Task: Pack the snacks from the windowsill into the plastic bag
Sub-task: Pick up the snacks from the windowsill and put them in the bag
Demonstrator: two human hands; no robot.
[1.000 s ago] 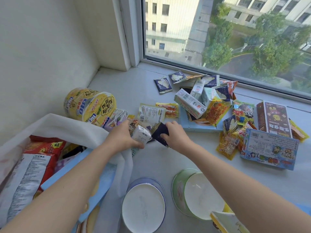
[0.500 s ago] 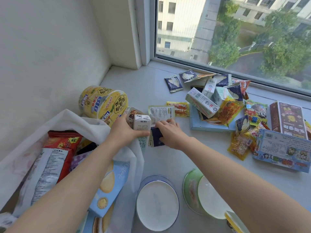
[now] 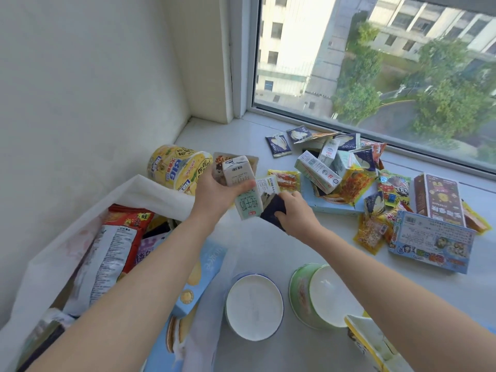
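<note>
My left hand (image 3: 214, 191) grips a bundle of small snacks above the windowsill: a white milk carton (image 3: 237, 170) and flat packets behind it. A pale green carton (image 3: 248, 204) hangs below that bundle. My right hand (image 3: 294, 213) pinches a dark blue packet (image 3: 272, 210) right beside the green carton. The white plastic bag (image 3: 67, 237) lies open at the lower left, holding a red chip bag (image 3: 118, 237) and light blue boxes (image 3: 198, 280). A heap of snack packets and cartons (image 3: 343, 173) covers the sill on the right.
A yellow noodle tub (image 3: 174, 165) lies on its side by the wall. Two paper bowls, a blue one (image 3: 253, 304) and a green one (image 3: 316, 296), stand near the front edge. A brown box (image 3: 440, 200) and a blue box (image 3: 432, 242) sit at the right. The window glass runs behind.
My left hand has lifted its bundle of cartons and packets higher off the sill. My right hand has followed with the dark packet, staying close beside it.
</note>
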